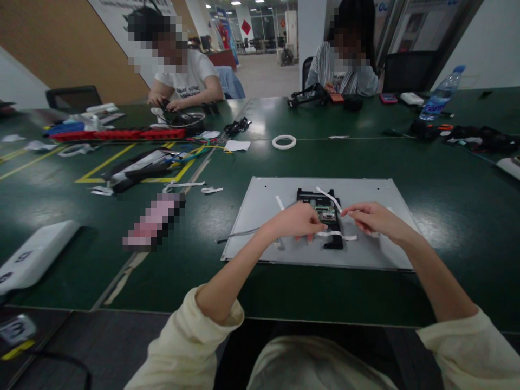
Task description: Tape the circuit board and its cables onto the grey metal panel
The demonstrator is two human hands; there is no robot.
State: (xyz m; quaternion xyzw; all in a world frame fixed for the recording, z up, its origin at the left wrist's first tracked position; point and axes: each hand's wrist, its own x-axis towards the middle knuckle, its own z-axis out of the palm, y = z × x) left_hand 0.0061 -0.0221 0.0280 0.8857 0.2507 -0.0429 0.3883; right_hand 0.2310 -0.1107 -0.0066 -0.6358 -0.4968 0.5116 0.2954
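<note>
A grey metal panel (260, 216) lies flat on the green table before me, with a black circuit board module (320, 206) mounted at its middle. White ribbon strips (341, 236) run across the module. My left hand (298, 221) is curled, fingers pinched at the module's front edge on a strip. My right hand (371, 216) pinches the end of a white strip (331, 199) that slants up over the board. A thin grey cable (238, 235) leads off the panel's left edge.
A tape roll (284, 142) lies beyond the panel. Left are cables, a red power strip (122, 134), a white device (34, 254) and paper scraps. Two other people sit at the far side. A water bottle (442, 95) and black gear stand at right.
</note>
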